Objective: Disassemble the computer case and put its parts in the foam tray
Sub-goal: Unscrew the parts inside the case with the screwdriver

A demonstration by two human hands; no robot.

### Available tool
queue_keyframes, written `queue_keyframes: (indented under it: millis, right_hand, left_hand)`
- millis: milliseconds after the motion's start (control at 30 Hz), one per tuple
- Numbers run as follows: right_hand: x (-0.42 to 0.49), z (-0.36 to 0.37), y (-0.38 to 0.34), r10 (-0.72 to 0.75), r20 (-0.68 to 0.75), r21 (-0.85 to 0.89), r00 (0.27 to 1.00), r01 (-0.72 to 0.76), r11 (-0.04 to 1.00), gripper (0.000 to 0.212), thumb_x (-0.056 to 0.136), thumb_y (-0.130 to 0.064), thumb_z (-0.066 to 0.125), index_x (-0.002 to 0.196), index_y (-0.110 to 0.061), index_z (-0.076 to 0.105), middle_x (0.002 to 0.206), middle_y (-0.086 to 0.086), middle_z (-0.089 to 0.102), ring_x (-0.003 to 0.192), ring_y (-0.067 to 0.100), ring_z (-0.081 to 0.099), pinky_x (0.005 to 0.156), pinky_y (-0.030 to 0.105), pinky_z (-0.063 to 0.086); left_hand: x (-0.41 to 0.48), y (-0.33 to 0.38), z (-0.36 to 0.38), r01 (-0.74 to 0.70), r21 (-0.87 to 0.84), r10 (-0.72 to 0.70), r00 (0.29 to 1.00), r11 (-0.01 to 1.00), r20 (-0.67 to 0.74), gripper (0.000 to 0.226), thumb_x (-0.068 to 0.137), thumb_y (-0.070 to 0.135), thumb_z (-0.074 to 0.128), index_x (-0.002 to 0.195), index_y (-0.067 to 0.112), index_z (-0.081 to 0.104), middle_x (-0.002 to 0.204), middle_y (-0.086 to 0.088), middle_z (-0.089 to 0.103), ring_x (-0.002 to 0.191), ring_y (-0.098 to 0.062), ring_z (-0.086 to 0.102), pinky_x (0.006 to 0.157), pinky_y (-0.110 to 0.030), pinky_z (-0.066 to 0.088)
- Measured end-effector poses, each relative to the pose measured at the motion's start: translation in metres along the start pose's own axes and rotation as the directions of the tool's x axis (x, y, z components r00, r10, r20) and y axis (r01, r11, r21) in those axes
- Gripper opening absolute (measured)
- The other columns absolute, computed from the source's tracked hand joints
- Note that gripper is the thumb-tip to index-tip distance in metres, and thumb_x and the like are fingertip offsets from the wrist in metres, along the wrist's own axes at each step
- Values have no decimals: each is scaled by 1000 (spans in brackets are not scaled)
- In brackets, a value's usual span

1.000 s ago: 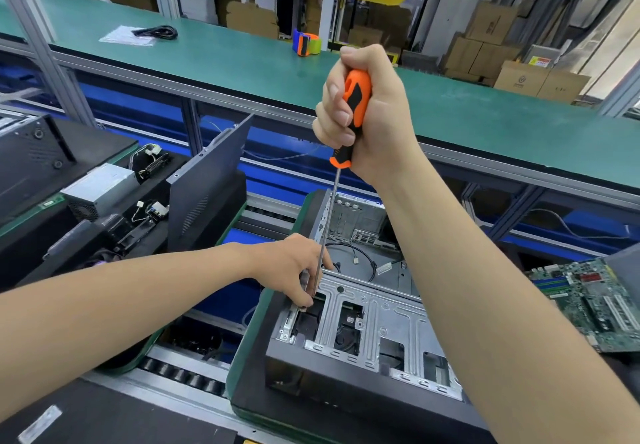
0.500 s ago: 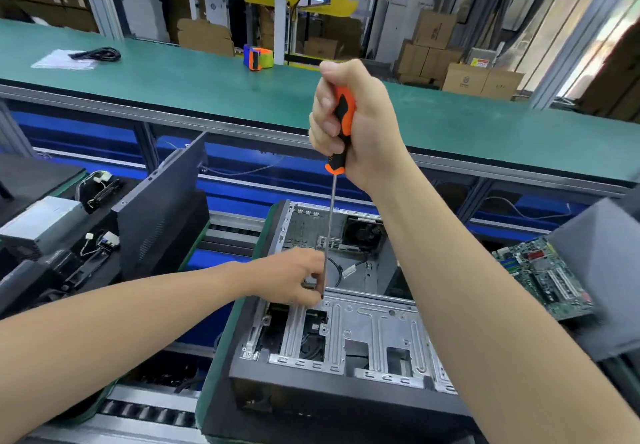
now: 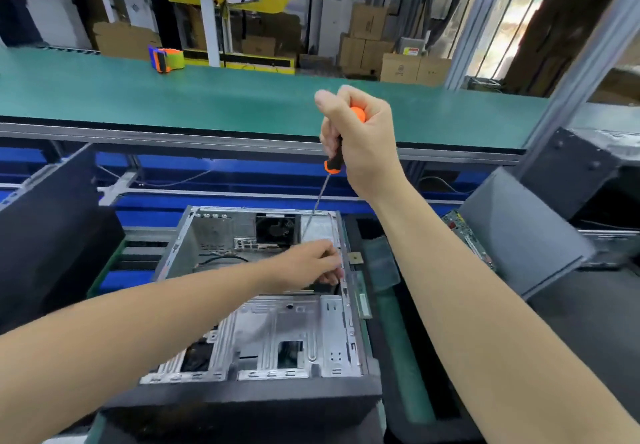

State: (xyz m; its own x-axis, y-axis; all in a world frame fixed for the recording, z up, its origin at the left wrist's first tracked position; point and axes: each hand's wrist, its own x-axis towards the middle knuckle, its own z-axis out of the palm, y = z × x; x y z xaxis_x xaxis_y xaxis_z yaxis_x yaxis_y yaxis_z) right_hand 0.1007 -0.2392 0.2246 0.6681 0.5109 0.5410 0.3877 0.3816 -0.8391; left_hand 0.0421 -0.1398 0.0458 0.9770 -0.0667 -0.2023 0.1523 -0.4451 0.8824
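Unscrewing, I judge: your right hand (image 3: 360, 138) grips the screwdriver (image 3: 333, 163), tip at the computer case's (image 3: 277, 322) three-o'clock wall. Your left hand's (image 3: 311, 263) hold there is too blurred to tell. Seat the tip squarely next.

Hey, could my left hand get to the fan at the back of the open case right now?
Probably yes. The left hand is inside the open case, just short of the fan, and nothing lies between them. It is down by the screwdriver tip, though.
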Motion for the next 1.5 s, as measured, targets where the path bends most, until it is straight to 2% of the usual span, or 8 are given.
queue_keyframes:
  millis: [133,267,433,800,1033,1267,1367,1500]
  right_hand:
    - [-13,-63,11,64,-123,151,990,-45,988,44,100,-11,64,63,-17,40,54,4,40,49,21,32,54,32,35]
    - [-19,-120,11,81,-231,304,970,-7,953,45,100,-12,63,60,-18,44,54,5,36,49,21,27,53,34,29]
    - [-25,-174,13,87,-235,387,968,11,922,46,100,-11,63,58,-18,45,53,5,36,45,20,30,51,32,31]
    - [-49,-251,36,315,-447,561,837,-12,828,45,101,-11,58,61,-15,38,52,4,31,47,22,24,51,31,32]
    - [-61,-269,51,296,-440,417,848,-98,904,43,92,-13,64,59,-15,38,55,7,29,46,18,22,51,31,22]
    - [-73,-258,77,338,-382,260,860,-252,932,43,88,-19,70,52,-21,46,51,0,39,43,18,31,46,27,30]
    - [-73,-250,81,360,-371,146,856,-330,933,45,91,-19,69,53,-21,45,50,0,41,42,18,32,46,27,31]
    - [-64,-226,78,408,-340,11,847,-430,903,42,91,-20,69,57,-19,45,56,4,41,48,19,29,48,30,26]
  left_hand:
    - [40,35,59,-13,-72,18,998,997,63,20,105,33,53,103,15,60,103,4,78,98,-17,74,95,-40,57]
    - [70,61,102,-5,172,-10,996,985,88,15,98,34,58,98,20,65,96,8,78,89,-6,74,90,-34,59]
    - [95,67,135,53,446,-120,985,894,123,20,92,24,58,92,14,76,85,2,79,79,-10,71,74,-26,57]
    - [124,20,203,65,728,-344,907,682,242,24,95,19,60,108,5,76,111,-7,76,95,-24,66,86,-32,54]
    - [128,2,235,62,731,-382,881,680,280,18,91,18,69,103,9,80,104,-4,78,98,-23,72,89,-36,59]
    - [128,6,231,39,755,-400,866,654,301,33,103,32,56,113,9,78,108,-5,76,99,-26,70,87,-37,57]
    - [124,23,208,24,732,-337,897,681,285,38,106,30,47,112,10,78,96,-1,74,88,-23,65,84,-31,52]
    - [109,55,156,39,641,-166,976,767,140,29,101,29,51,111,20,77,105,8,74,94,-13,65,87,-26,50]
